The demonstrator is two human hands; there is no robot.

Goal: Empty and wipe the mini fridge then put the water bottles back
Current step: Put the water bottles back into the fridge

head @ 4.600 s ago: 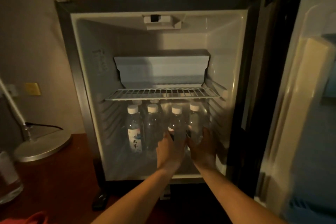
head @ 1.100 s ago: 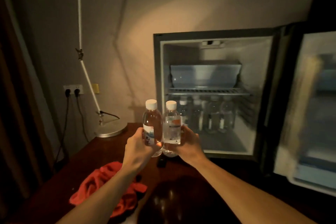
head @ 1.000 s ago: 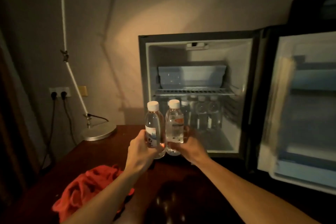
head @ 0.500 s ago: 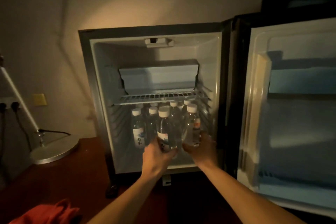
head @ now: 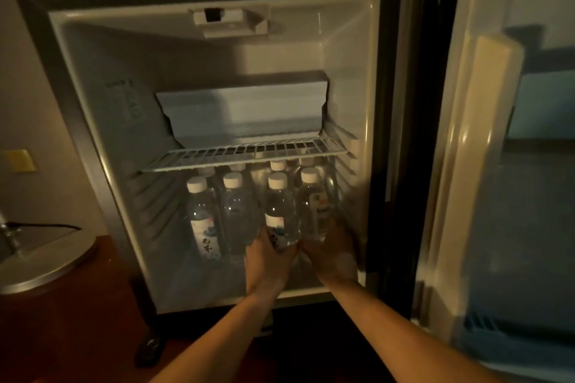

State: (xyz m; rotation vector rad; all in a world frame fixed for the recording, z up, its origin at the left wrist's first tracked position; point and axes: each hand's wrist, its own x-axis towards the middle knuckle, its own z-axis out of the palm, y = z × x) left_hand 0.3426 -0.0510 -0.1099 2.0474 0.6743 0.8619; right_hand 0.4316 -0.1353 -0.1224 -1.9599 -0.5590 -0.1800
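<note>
Both hands reach into the lower compartment of the open mini fridge (head: 93, 109), beneath the wire shelf (head: 245, 154); the left hand (head: 267, 261) has its fingers curled round the base of a labelled bottle (head: 279, 211), and the right hand (head: 331, 253) has its fingers wrapped round the base of the neighbouring bottle (head: 315, 205), nearest the right wall. Each held bottle stands upright, its long axis vertical and its white cap directly above the fingers; the two bottles are just beside one another. To the left of the left hand's fingers stand two further front bottles (head: 203, 221), and more caps show behind the fingers, deeper in. Whether the held bottles rest on the fridge floor cannot be told, since the hands hide their bases. The coming move probably turns on that vertical axis: each hand serves its own bottle, with free floor toward the wrists; the door (head: 497, 165) stands open to the right.
</note>
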